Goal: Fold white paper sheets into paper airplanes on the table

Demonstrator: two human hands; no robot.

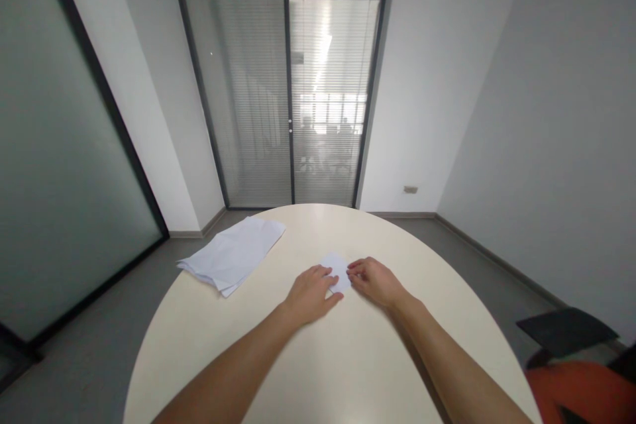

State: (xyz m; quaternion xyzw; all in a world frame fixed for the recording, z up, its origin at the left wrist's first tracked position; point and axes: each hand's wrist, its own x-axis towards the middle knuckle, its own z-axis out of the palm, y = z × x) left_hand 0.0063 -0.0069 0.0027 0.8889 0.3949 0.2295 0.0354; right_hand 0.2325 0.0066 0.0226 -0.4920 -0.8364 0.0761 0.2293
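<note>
While the left hand (312, 293) lies with its fingers loosely spread over the near-left side of a small white paper (340, 270), out on the middle of the round table (318, 371), the right hand (375, 280) bunches its fingertips at the right edge, and whether they pinch it I can't tell! Over to the left, larger white sheets (238, 248) lie in a loose pile, well apart from both hands.
</note>
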